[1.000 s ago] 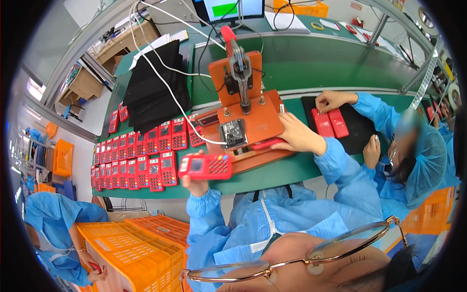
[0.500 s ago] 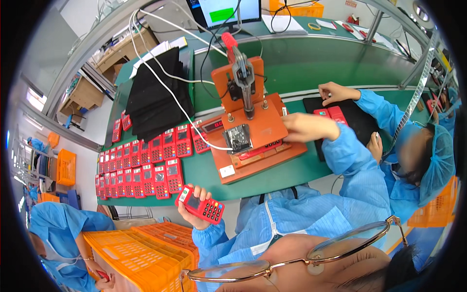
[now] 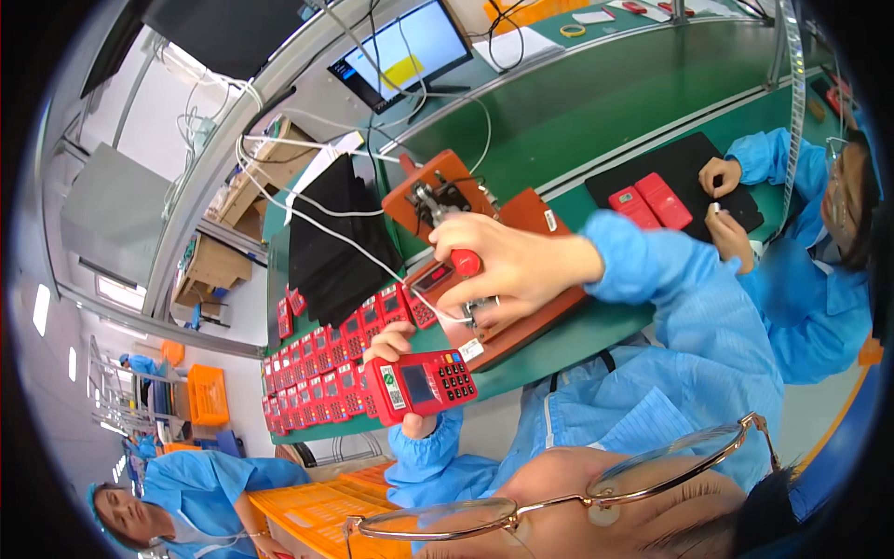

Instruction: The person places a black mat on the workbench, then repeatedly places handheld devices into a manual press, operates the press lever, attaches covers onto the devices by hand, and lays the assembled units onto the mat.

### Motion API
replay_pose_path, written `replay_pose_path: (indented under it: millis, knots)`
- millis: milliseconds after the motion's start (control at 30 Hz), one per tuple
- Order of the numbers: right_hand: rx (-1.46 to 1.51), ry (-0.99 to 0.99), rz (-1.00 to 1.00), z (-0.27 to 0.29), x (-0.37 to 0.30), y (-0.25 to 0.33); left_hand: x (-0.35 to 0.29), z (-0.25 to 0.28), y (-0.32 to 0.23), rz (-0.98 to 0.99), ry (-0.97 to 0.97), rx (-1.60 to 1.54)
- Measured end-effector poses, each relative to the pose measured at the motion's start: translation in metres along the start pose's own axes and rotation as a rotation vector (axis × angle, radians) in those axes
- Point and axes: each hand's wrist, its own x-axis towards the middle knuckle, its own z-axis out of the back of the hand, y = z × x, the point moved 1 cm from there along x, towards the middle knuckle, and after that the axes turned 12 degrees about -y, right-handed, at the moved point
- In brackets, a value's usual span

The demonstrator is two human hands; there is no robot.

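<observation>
My left hand [image 3: 391,343] is closed around a red handheld card payment terminal [image 3: 424,382], its dark screen and keypad facing up. The terminal is in the air off the front edge of the green table. My right hand [image 3: 526,265] is wrapped over the red-handled lever [image 3: 465,262] of a toggle clamp. This clamp belongs to an orange test fixture [image 3: 545,219], whose upright plate [image 3: 438,186] leans behind my fingers. Hand and forearm hide most of the fixture's top and whatever lies in it. A small red-digit display [image 3: 433,277] shows beside my fingers.
Rows of red terminals [image 3: 321,382] cover the table's left part, near a stack of black mats [image 3: 335,247]. White cables [image 3: 317,216] cross to the fixture. A monitor [image 3: 405,61] stands behind. At right, a co-worker's hands [image 3: 731,233] are above a black mat [image 3: 605,182] with red casings [image 3: 649,201].
My right hand has moved from the fixture's side onto the clamp lever, which has swung down toward me. My left hand has raised the terminal. The monitor's green block is now yellow; the view has tilted.
</observation>
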Motion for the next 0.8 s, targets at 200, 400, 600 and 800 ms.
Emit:
replay_pose_path:
  millis: [200,400,600,800]
  knots:
    - [0.154,-0.260,-0.205,-0.038,-0.005,0.028,0.043,-0.067,-0.013,-0.520,0.513,0.631]
    - [0.543,-0.220,-0.475,-0.006,-0.021,0.034,0.100,-0.109,0.015,-0.176,0.832,0.443]
    - [0.253,-0.114,-1.283,0.114,-0.132,0.019,0.096,-0.108,0.012,-0.490,0.891,0.728]
    - [-0.591,-0.293,-1.184,0.245,-0.229,-0.039,0.209,-0.128,0.019,-0.721,0.181,0.724]
